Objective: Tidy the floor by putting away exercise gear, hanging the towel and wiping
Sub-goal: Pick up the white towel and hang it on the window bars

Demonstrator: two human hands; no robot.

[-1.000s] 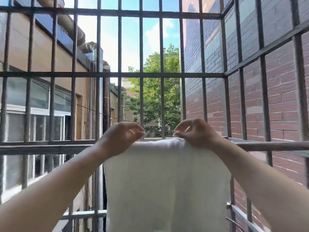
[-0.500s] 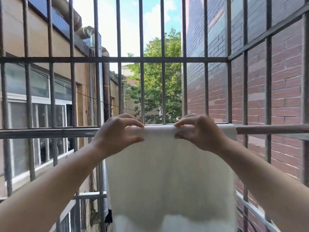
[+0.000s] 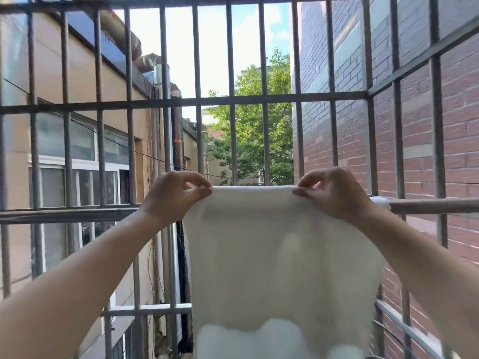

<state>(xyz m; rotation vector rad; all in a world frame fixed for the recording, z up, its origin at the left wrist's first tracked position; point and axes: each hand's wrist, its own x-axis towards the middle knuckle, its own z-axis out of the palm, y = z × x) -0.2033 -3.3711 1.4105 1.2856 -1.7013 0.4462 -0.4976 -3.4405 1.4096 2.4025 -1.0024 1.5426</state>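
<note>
A white towel [image 3: 280, 255] hangs folded over a horizontal rail [image 3: 435, 205] of the window grille, straight in front of me. My left hand [image 3: 172, 195] pinches the towel's top fold at its left end with fingertips and thumb. My right hand [image 3: 334, 194] pinches the top fold at its right end. The towel hangs down flat between my forearms, and its lower edge runs out of the frame's bottom. The rail itself is hidden where the towel covers it.
Dark metal bars [image 3: 197, 102] cage the space ahead and to the right. Beyond them stand a beige building [image 3: 77, 141] on the left, a red brick wall [image 3: 461, 151] on the right and a green tree [image 3: 251, 141] in between. A lower rail [image 3: 145, 309] crosses at the bottom left.
Both hands have slid apart along the top fold, from near the towel's middle to its two ends. The towel now lies spread wider over the rail.
</note>
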